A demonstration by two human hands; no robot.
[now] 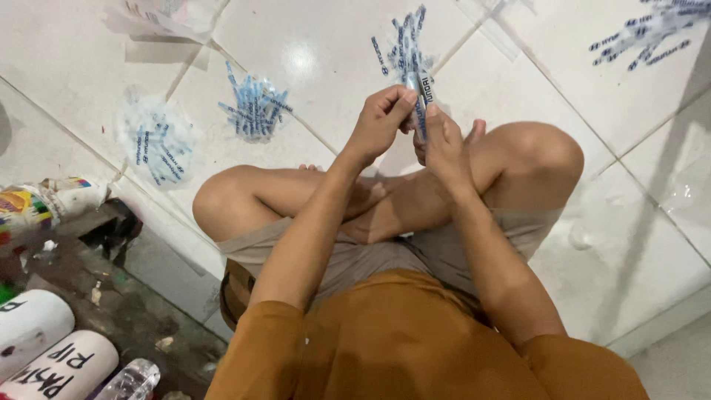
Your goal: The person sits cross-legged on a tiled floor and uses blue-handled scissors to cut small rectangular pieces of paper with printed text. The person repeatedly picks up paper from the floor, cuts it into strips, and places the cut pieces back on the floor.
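Note:
I sit cross-legged on a white tiled floor (318, 52). My left hand (379, 122) and my right hand (443, 141) meet above my knees, both gripping a small clear plastic sleeve with blue print (422, 100) held upright between the fingers. Just beyond my hands lies a loose pile of the same blue-printed sleeves (404, 44). More piles lie to the left: a bundle of them (255, 110) and a scattered heap (158, 142). Another pile (644, 33) sits at the far right.
Clear plastic bags (174, 15) lie at the top left. At the left edge is a dark step (126, 296) with white rolls (44, 355), a colourful packet (29, 207) and a plastic bottle (133, 379).

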